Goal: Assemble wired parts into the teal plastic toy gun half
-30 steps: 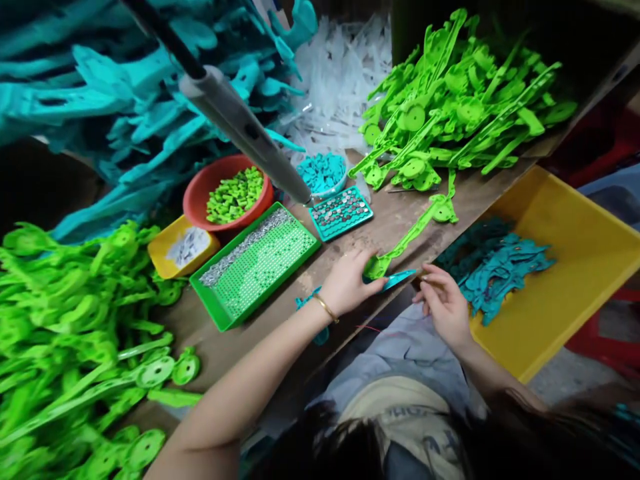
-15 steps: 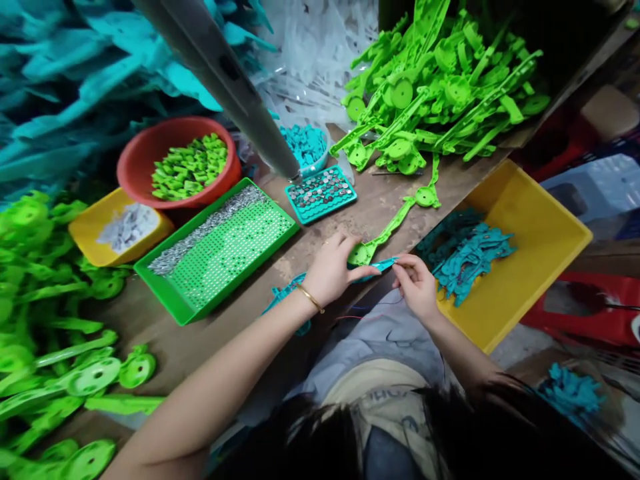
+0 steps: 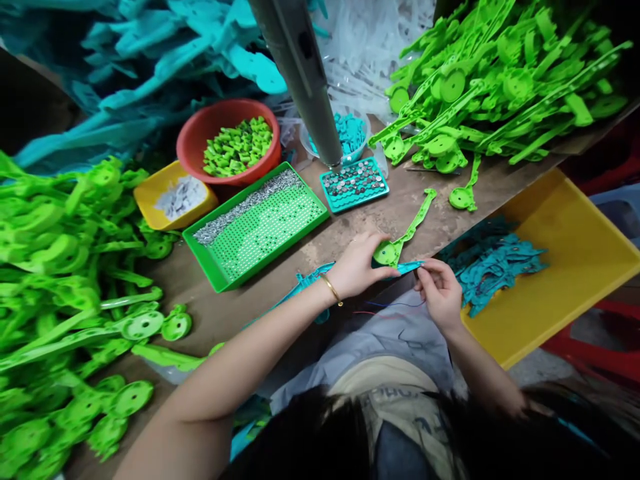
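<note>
My left hand [image 3: 356, 265], with a gold bracelet at the wrist, is closed on a long teal plastic part [image 3: 410, 267] at the table's front edge. Its thumb lies along the part and its index finger reaches to a bright green plastic piece [image 3: 411, 230], which has a round end and a narrow arm. My right hand [image 3: 441, 290] pinches the tip of the teal part. Thin red and blue wires hang below, over my lap. Between the right fingertips, any smaller item is hidden.
A green perforated tray [image 3: 240, 277] of metal pins and a teal tray [image 3: 356, 200] of small round discs lie ahead. Behind stand a red bowl [image 3: 187, 150] and a yellow tub [image 3: 145, 193]. Green parts [image 3: 515, 87] are heaped right; a yellow bin [image 3: 575, 293] sits beside my right arm.
The view has swung left, so everything sits further right in the picture. The green piece now lies apart from another green piece near the heap. Both hands keep hold of the teal part.
</note>
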Demonstrator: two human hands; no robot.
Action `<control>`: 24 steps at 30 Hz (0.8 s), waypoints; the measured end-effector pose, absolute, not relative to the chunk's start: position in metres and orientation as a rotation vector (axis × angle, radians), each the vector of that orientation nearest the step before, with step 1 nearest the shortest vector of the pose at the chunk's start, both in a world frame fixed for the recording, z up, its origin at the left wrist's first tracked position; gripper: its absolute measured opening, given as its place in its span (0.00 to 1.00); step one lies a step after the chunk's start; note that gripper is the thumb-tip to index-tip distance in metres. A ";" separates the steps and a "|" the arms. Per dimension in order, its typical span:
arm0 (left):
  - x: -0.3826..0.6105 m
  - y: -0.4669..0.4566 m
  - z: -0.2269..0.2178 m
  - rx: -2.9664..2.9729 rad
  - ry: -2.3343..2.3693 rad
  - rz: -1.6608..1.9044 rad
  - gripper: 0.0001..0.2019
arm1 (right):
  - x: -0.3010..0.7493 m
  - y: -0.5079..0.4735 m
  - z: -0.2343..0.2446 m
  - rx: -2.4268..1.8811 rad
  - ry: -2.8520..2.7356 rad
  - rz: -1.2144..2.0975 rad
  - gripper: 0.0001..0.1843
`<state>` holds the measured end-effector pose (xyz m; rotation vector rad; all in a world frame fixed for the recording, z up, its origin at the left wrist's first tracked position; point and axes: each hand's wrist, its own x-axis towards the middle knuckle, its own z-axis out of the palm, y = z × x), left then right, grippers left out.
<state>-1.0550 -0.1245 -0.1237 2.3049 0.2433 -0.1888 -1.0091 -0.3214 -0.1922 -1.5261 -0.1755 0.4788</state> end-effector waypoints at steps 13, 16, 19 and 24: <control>-1.052 -0.122 -0.123 2.317 0.327 -0.267 0.19 | -1.010 -0.322 -0.189 -1.600 -0.163 0.474 0.10; -1.051 -0.131 -0.122 2.365 0.386 -0.293 0.19 | -1.011 -0.324 -0.185 -1.620 -0.164 0.459 0.10; -1.051 -0.138 -0.122 2.436 0.407 -0.298 0.18 | -1.013 -0.323 -0.184 -1.630 -0.153 0.469 0.10; -1.048 -0.132 -0.121 2.474 0.276 -0.328 0.15 | -1.011 -0.323 -0.187 -1.653 -0.185 0.512 0.10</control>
